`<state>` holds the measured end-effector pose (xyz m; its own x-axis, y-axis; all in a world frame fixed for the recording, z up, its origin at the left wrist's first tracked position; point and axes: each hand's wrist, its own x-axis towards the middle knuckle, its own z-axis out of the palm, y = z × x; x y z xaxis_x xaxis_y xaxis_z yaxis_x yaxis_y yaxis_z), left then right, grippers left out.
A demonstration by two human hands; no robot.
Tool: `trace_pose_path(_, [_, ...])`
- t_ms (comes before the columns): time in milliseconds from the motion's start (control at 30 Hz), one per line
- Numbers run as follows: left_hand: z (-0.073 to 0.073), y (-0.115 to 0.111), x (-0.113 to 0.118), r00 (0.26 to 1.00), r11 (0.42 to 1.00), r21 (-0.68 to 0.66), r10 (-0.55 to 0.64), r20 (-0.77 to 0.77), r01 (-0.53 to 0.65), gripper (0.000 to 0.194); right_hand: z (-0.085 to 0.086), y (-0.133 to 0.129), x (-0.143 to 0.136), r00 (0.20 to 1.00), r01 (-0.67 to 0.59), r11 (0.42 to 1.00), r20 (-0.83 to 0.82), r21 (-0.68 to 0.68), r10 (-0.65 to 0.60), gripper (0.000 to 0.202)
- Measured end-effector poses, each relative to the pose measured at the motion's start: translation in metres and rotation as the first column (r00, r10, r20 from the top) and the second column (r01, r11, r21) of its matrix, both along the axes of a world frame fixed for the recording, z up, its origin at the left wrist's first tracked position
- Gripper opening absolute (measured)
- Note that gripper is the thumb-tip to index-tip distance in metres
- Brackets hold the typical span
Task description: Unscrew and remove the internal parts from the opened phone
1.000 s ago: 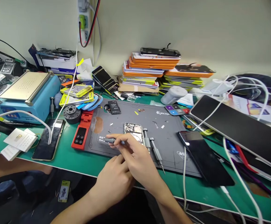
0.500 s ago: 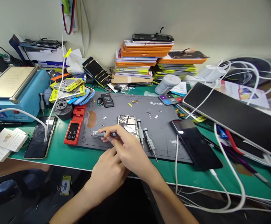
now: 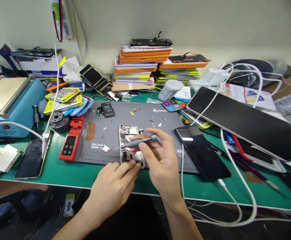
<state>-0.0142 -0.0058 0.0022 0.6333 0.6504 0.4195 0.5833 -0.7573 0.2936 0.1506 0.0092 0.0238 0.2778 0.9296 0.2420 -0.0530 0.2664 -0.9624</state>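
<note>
An opened phone (image 3: 129,129), its inner parts bare, lies on the grey mat (image 3: 115,120). The fingers of my left hand (image 3: 114,185) are pressed together on its lower end. In my right hand (image 3: 162,163) is a slim grey screwdriver (image 3: 135,143), held between thumb and fingers, its tip pointing left above the phone. A small silvery plate (image 3: 105,148) lies on the mat left of the phone. Behind my right hand, the cap of another screwdriver (image 3: 140,131) shows; the rest is hidden. A black battery (image 3: 107,109) rests toward the mat's back edge.
A red device with buttons (image 3: 69,145) borders the mat on the left, near a dark phone (image 3: 31,155). To the right lie a black phone (image 3: 202,153), a large tablet (image 3: 240,123) and looping white cables (image 3: 238,170). Stacked boxes (image 3: 137,63) stand behind.
My right hand has moved right and lifted, turning the screwdriver over the phone. My left hand now reaches the phone's lower end. The small silvery plate has come into sight.
</note>
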Motion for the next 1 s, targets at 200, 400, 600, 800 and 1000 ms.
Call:
trace_pose_path(200, [0.002,0.005,0.005,0.996,1.0,0.009,0.003,0.09,-0.003,0.03,-0.015,-0.018,0.028,0.97,0.241,0.969,-0.005,0.049,-0.241,0.042])
trace_pose_path(400, [0.006,0.01,0.009,0.994,1.0,0.031,-0.005,0.111,0.002,0.022,-0.024,-0.034,0.025,0.947,0.272,0.952,0.139,0.139,-0.291,0.045])
trace_pose_path(600, [0.005,0.009,0.009,0.997,1.0,-0.007,-0.006,0.083,0.006,0.023,-0.026,-0.036,0.026,0.962,0.147,0.981,0.211,0.127,-0.172,0.047])
trace_pose_path(800, [0.006,0.009,0.01,0.994,1.0,-0.012,-0.013,0.106,0.014,0.02,-0.025,-0.028,0.03,0.96,0.044,0.977,0.263,0.207,-0.099,0.053])
trace_pose_path(1000, [0.008,0.011,0.01,0.993,0.999,-0.036,-0.029,0.113,0.033,0.02,-0.023,-0.025,0.029,0.977,0.067,0.967,0.178,0.247,-0.113,0.05])
